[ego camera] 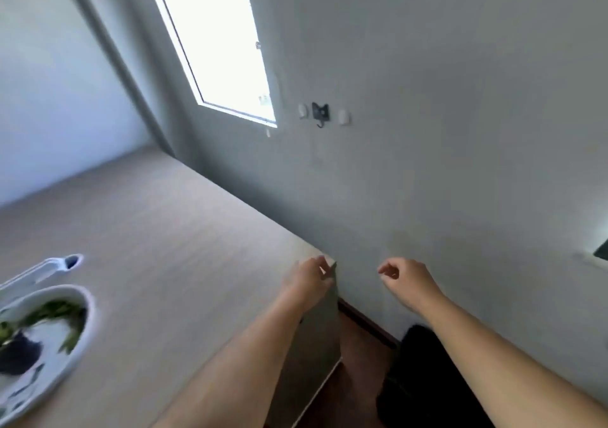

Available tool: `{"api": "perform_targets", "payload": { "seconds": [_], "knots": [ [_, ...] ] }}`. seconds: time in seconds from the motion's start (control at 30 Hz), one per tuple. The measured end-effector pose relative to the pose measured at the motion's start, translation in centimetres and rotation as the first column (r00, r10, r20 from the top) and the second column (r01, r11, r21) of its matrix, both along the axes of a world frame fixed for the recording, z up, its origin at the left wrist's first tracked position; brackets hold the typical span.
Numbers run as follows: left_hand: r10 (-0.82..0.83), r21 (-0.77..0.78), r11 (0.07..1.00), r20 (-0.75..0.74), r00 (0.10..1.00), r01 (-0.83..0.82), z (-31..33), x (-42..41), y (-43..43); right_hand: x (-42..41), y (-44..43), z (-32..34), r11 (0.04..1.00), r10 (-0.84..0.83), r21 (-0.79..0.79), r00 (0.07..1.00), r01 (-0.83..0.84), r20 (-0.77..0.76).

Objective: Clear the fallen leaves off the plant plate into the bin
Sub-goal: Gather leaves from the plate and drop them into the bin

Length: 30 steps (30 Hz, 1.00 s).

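Observation:
The white plant plate [86, 324] lies on the table at the lower left, blurred, with green leaves [54, 309] scattered in it and a dark pot [18, 353] near its left side. My left hand [307, 279] is far from the plate at the table's right corner, fingers curled against the edge, with nothing visible in it. My right hand [406, 281] hangs in the air beyond the table, in front of the wall, thumb and fingers loosely pinched with nothing seen between them. A black bin [418, 381] stands on the floor under my right forearm.
The light wood table [158, 230] runs along a grey wall. A white object [49, 268] lies behind the plate. A bright window [217, 39] and a small black wall hook [319, 111] are on the wall. Dark floor [358, 371] shows between table and bin.

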<state>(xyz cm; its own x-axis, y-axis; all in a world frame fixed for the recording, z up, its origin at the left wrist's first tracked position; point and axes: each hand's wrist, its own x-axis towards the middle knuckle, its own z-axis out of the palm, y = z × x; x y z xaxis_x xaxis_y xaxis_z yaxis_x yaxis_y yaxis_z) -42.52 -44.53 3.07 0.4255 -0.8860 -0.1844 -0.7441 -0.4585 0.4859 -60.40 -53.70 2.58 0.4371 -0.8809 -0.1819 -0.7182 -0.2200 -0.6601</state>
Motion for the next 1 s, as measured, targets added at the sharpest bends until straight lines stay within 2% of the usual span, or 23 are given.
{"api": "perform_targets", "payload": {
  "seconds": [0.1, 0.23, 0.4, 0.6, 0.7, 1.0],
  "knots": [
    [0.241, -0.018, 0.971, 0.044, 0.970, -0.240, 2.2, 6.5, 7.9, 8.0, 4.4, 2.3, 0.968, 0.247, -0.041, 0.969, -0.248, -0.012],
    [0.521, -0.006, 0.853, 0.052, 0.852, -0.522, 3.5, 13.1, 19.8, 17.3, 11.7, 3.7, 0.859, 0.508, -0.059, 0.861, -0.508, -0.022],
    [0.723, -0.011, 0.690, 0.067, 0.688, -0.724, 3.2, 18.7, 32.0, 26.2, 20.3, 3.9, 0.730, 0.682, -0.058, 0.732, -0.681, -0.001],
    [0.847, -0.006, 0.531, 0.027, 0.531, -0.847, 1.2, 25.9, 41.9, 36.0, 28.4, 2.9, 0.626, 0.778, -0.050, 0.628, -0.778, -0.015],
    [0.843, 0.026, 0.537, 0.016, 0.537, -0.843, -0.1, 30.7, 44.9, 41.0, 32.0, 1.6, 0.587, 0.808, -0.038, 0.588, -0.809, -0.044],
    [0.690, 0.244, 0.692, 0.049, 0.722, -0.679, -5.9, 38.5, 45.8, 50.7, 39.2, -4.2, 0.386, 0.898, 0.029, 0.369, -0.922, -0.238]
  ]
}}
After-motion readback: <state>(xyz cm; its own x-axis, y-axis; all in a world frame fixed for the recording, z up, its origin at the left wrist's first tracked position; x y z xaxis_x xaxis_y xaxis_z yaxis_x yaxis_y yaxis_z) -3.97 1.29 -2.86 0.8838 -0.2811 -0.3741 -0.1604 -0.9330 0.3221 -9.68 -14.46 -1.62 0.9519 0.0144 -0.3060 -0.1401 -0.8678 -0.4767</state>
